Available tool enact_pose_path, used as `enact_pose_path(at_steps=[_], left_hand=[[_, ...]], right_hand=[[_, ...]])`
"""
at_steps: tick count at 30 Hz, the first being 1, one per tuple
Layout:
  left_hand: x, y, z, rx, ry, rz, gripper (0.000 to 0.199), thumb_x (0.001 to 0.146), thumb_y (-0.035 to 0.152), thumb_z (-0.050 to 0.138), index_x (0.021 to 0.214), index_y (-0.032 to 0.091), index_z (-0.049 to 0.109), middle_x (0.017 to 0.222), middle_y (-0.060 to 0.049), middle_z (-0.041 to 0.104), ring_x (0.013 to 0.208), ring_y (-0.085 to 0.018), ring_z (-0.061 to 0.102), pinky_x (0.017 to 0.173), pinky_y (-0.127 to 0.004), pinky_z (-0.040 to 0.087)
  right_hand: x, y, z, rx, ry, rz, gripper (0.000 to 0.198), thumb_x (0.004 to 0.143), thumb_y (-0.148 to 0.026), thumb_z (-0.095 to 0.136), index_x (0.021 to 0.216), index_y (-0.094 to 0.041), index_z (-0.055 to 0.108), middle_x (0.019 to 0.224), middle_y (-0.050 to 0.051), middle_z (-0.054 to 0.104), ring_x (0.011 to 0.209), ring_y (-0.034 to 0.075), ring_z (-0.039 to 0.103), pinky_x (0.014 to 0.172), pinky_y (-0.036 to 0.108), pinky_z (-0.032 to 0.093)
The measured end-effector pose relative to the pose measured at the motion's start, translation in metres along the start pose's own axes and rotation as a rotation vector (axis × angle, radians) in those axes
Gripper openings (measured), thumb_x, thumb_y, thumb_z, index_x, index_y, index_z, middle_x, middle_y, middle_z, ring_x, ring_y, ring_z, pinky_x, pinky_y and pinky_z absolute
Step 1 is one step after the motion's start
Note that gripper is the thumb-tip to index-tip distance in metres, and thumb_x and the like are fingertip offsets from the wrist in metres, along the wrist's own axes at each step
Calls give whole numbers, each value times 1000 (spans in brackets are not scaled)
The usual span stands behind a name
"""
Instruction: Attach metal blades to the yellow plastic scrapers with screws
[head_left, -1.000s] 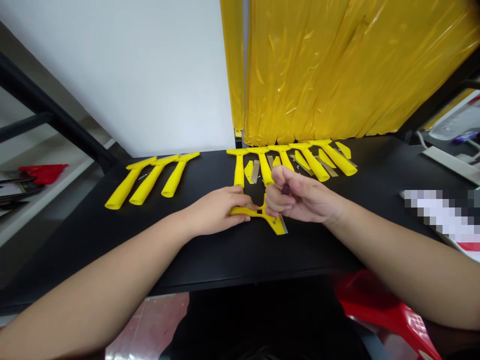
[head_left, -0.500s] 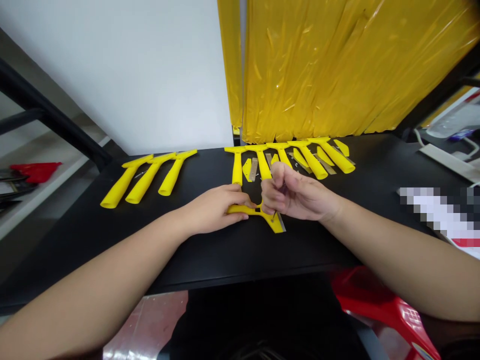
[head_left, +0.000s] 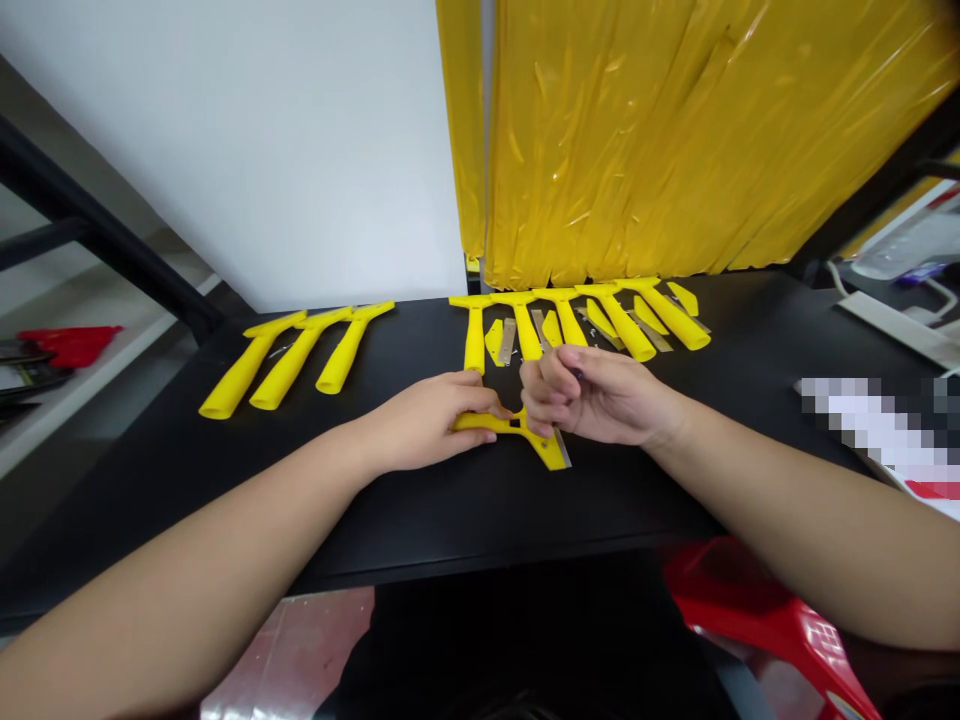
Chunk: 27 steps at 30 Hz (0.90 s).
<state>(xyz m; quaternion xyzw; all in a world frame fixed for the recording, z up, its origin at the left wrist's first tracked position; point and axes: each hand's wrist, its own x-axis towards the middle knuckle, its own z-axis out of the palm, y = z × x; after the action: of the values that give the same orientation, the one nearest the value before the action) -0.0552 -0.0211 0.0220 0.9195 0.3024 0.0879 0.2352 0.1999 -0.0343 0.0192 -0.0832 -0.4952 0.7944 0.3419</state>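
A yellow plastic scraper (head_left: 495, 424) lies on the black tabletop, its handle pinched between the thumb and fingers of my left hand (head_left: 442, 418). A metal blade (head_left: 562, 449) shows along the right edge of its head, and a screw (head_left: 544, 445) sits in the lower part. My right hand (head_left: 592, 392) is closed above the head, hiding its upper part. A thin dark tool (head_left: 577, 373) shows only as a small piece between the right thumb and fingers. Its tip is hidden.
Three yellow scrapers (head_left: 281, 372) lie at the left. A row of yellow scraper handles (head_left: 475, 335) runs along the back, with loose yellow plates (head_left: 493, 342), metal blades (head_left: 508, 341) and small screws among them. Yellow plastic sheeting (head_left: 675, 140) hangs behind.
My right hand has dipped slightly and turned, and the tool's thin shaft, visible near the screw before, is now hidden. My left hand and the scraper have stayed in place.
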Motion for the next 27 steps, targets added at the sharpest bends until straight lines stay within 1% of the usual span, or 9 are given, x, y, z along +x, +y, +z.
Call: enact_pose_path(at_steps=[2, 4, 8, 11, 15, 18, 20, 23, 27], left_hand=[[0, -1, 0, -1, 5, 10, 22, 100, 34, 69, 119, 26, 77, 102, -5, 65, 98, -22, 65, 89, -34, 52], [0, -1, 0, 3, 9, 14, 22, 100, 34, 69, 119, 26, 77, 101, -4, 64, 96, -21, 65, 88, -34, 52], [0, 0, -1, 9, 5, 7, 22, 100, 34, 69, 119, 26, 77, 100, -4, 64, 96, -21, 65, 88, -34, 52], [0, 1, -1, 1, 0, 3, 23, 100, 33, 69, 120, 26, 77, 102, -5, 64, 98, -22, 65, 91, -35, 53], [0, 0, -1, 0, 0, 2, 22, 100, 32, 69, 120, 26, 77, 102, -4, 65, 98, -21, 65, 90, -34, 52], [0, -1, -1, 3, 0, 11, 21, 100, 32, 69, 118, 25, 77, 101, -5, 65, 97, -21, 65, 89, -34, 52], [0, -1, -1, 3, 4, 14, 20, 100, 33, 69, 117, 24, 77, 101, -5, 65, 96, -21, 65, 88, -34, 52], [0, 0, -2, 1, 5, 14, 20, 99, 32, 69, 116, 24, 77, 102, -5, 66, 96, -21, 65, 89, -34, 52], [-1, 1, -2, -13, -2, 5, 22, 99, 32, 69, 120, 26, 77, 105, -5, 66, 100, -21, 66, 93, -35, 53]], right_hand=[[0, 0, 0, -7, 2, 27, 42, 106, -54, 58, 80, -20, 58, 59, -8, 36, 53, 11, 35, 64, 29, 43], [-1, 1, -1, -11, 25, 18, 42, 103, -64, 58, 92, -23, 59, 58, -9, 35, 52, 11, 32, 63, 29, 41], [-3, 1, -1, 9, 16, -32, 28, 98, -46, 75, 97, -25, 55, 83, -4, 54, 68, 12, 48, 75, 32, 47], [-2, 0, 0, -6, 3, -45, 26, 101, -41, 71, 90, -19, 62, 93, 0, 57, 77, 14, 54, 75, 34, 50], [-2, -1, -1, -45, -52, 1, 38, 107, -50, 57, 89, -18, 67, 64, -6, 42, 58, 11, 41, 70, 31, 47], [-4, -1, -1, -40, -11, 31, 33, 105, -57, 59, 101, -24, 60, 60, -9, 36, 55, 12, 32, 66, 29, 41], [-6, -1, 0, -28, 4, 16, 35, 101, -60, 64, 100, -27, 53, 65, -8, 40, 59, 13, 36, 67, 29, 41], [-6, -2, 0, -6, -24, -11, 33, 101, -50, 69, 95, -26, 49, 76, -6, 50, 66, 13, 43, 74, 31, 44], [-3, -3, 1, -25, -37, -27, 31, 103, -44, 67, 87, -20, 55, 89, -1, 57, 71, 12, 53, 78, 35, 51]])
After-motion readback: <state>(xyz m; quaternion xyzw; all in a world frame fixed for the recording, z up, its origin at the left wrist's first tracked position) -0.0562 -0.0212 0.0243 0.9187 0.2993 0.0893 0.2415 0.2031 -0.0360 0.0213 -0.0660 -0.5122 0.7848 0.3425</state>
